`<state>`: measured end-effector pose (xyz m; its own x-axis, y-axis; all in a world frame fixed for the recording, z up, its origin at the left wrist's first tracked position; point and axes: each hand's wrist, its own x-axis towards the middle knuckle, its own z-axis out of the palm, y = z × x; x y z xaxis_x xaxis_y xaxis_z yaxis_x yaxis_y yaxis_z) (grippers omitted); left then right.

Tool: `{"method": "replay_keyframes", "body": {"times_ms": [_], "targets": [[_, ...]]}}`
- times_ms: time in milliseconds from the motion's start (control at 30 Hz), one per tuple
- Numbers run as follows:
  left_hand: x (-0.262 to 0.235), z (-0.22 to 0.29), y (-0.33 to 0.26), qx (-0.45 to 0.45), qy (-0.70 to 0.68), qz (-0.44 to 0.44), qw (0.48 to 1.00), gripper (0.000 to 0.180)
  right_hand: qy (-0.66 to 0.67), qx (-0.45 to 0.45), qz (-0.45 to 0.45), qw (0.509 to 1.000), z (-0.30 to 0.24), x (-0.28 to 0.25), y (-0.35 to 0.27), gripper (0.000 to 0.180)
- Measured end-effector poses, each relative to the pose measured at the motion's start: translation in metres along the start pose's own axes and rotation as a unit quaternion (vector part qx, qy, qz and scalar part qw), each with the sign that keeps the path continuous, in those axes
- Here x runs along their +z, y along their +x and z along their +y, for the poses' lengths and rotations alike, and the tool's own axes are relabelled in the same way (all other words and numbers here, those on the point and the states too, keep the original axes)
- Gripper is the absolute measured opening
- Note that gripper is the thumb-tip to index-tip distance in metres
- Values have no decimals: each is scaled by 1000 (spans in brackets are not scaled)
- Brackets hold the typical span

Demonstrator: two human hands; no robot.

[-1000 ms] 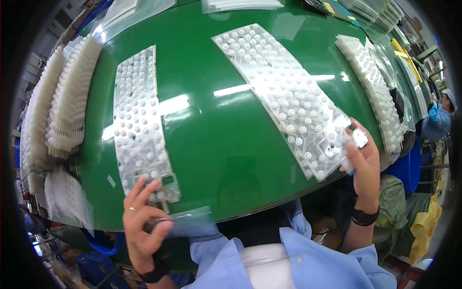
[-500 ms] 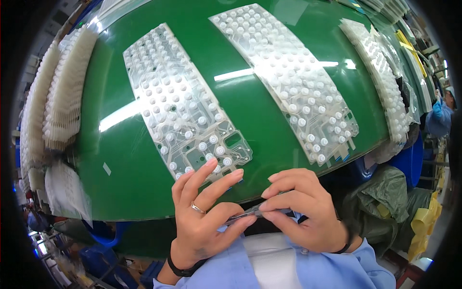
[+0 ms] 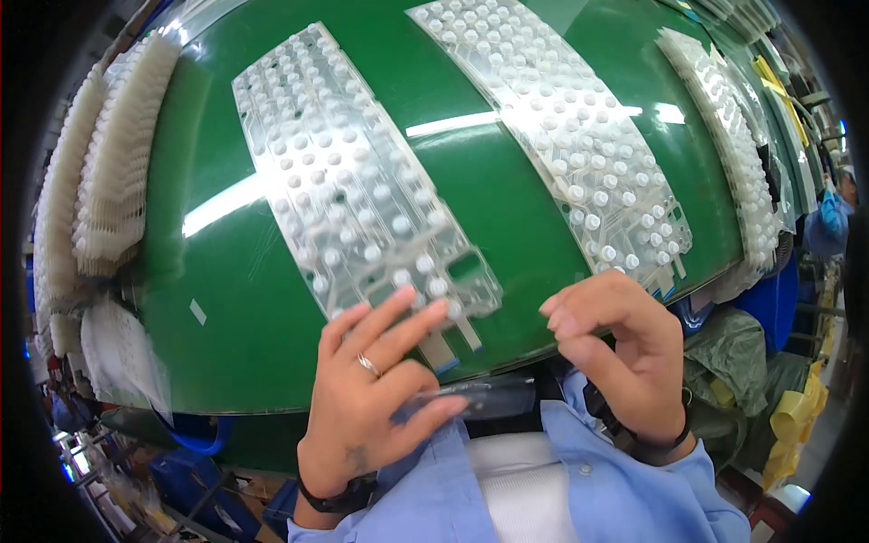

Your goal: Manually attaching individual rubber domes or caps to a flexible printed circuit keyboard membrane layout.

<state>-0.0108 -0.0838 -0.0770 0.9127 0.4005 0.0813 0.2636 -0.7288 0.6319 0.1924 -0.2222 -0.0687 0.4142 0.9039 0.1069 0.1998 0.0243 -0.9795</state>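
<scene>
A glossy green conveyor belt (image 3: 507, 208) fills the view, ceiling lights glinting across it. The left hand (image 3: 371, 398) rests at the belt's near edge, fingertips on the near end of a clear dotted membrane sheet (image 3: 353, 190), thumb and fingers pinching a thin transparent film strip (image 3: 480, 396). The right hand (image 3: 625, 353) hovers just beside it, fingers curled together, holding nothing visible. A second sheet (image 3: 570, 136) lies toward the right edge, a third (image 3: 724, 136) beyond. White stacked sheets (image 3: 109, 181) line the left edge.
</scene>
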Motion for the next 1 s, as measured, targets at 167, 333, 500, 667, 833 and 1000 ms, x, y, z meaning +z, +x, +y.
{"method": "replay_keyframes", "body": {"times_ms": [167,333,500,667,833,1000], "targets": [[2,9,-14,40,-30,-44,998,30,0,136,-10,991,4,3,11,5],[-4,6,-14,36,-19,-8,999,32,-106,136,-48,984,0,12,29,5],[7,-5,-12,34,-22,-17,999,33,-159,112,-28,981,6,25,31,7],[9,-8,-13,44,-16,-8,999,34,-190,111,-26,975,7,28,32,7],[10,-10,-13,47,-19,-2,999,34,-190,124,-28,973,7,27,32,7],[10,-10,-13,50,-17,1,999,34,-181,131,-28,974,7,26,32,7]]}}
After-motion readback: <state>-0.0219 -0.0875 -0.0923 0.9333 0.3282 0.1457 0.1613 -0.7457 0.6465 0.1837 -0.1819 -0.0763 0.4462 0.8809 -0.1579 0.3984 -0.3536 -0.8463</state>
